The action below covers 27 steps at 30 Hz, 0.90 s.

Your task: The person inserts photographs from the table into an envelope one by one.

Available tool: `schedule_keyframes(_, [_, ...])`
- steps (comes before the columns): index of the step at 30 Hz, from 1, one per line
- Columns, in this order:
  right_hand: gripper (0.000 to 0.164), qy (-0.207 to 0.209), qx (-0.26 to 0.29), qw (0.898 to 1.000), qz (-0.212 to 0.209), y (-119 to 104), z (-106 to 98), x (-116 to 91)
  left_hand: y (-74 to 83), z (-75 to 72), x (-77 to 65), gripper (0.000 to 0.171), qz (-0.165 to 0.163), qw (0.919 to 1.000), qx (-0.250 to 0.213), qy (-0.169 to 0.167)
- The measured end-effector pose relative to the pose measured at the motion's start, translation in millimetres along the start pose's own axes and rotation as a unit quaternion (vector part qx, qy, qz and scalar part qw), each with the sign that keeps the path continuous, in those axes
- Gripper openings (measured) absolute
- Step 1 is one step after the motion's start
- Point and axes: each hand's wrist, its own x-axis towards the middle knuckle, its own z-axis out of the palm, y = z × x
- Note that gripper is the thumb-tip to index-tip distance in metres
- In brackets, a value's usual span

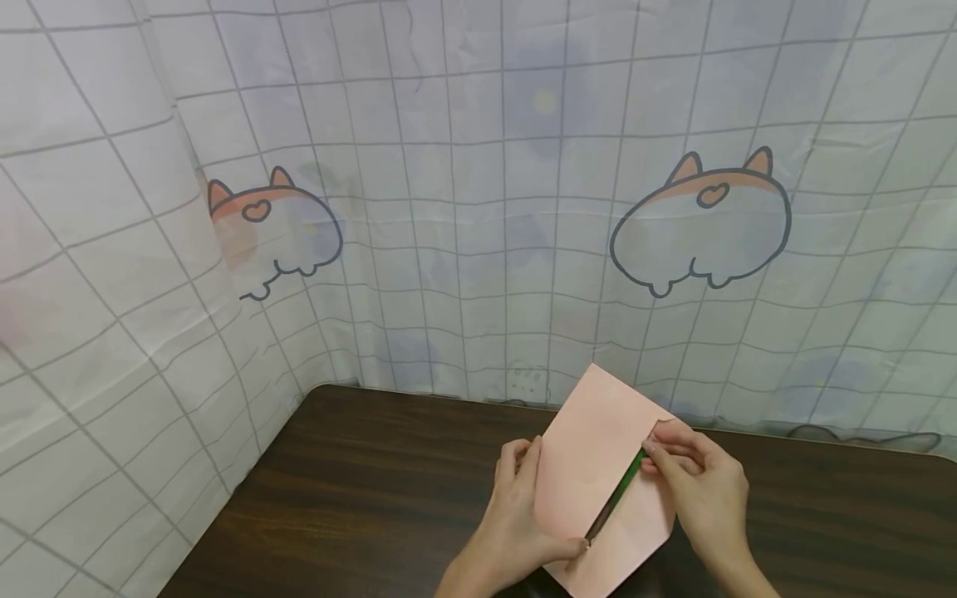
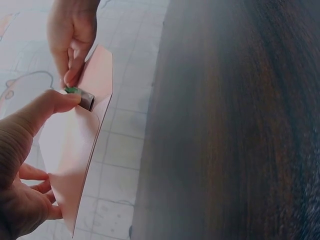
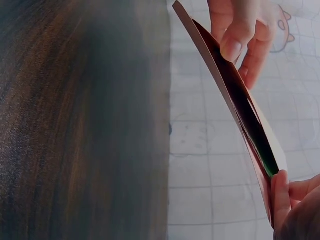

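Note:
A pink paper envelope (image 1: 591, 465), its flap side spread, is held tilted above the table in both hands. In its slot lies a thin dark sheet with a green end (image 1: 626, 482); its kind is unclear, as most of it is hidden. My left hand (image 1: 516, 515) grips the envelope's left side, thumb at the slot's near end against the sheet and fingers behind the paper. With thumb and fingertips, my right hand (image 1: 706, 486) pinches at the green end by the envelope's upper right edge. The left wrist view shows the sheet (image 2: 86, 98) by the left thumb tip.
Beneath the hands is a dark wood-grain table (image 1: 314, 490) with a rounded far-left corner. White grid-patterned cloth (image 1: 478, 208) with cartoon animal prints hangs behind it and along the left side. Thin dark loops (image 1: 867, 436) show at the table's far right edge.

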Motion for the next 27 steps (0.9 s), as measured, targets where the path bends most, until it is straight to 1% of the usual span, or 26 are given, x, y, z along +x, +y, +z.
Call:
schedule_keyframes(10, [0.024,0.020,0.021,0.999,-0.014,5,-1,-2,-2.6,0.4,-0.7,0.109,0.018,0.9998,0.007,0.001])
schedule_keyframes(15, [0.024,0.007,0.020,1.000,-0.014,7,-3,-3,-5.2,0.9,-1.3,0.107,0.022,0.9997,0.012,0.000])
schedule_keyframes(20, [0.024,-0.002,-0.010,1.000,-0.007,8,-6,-4,-8.1,-0.1,-0.1,0.107,0.030,0.9992,0.026,-0.006])
schedule_keyframes(24, [0.023,-0.005,-0.045,0.999,0.000,9,-10,-6,-9.3,-1.9,1.4,0.110,0.018,0.9990,0.028,-0.030])
schedule_keyframes(27, [0.023,-0.003,-0.060,0.998,0.007,10,-13,-7,-10.7,-1.5,1.7,0.111,0.009,0.9987,0.025,-0.044])
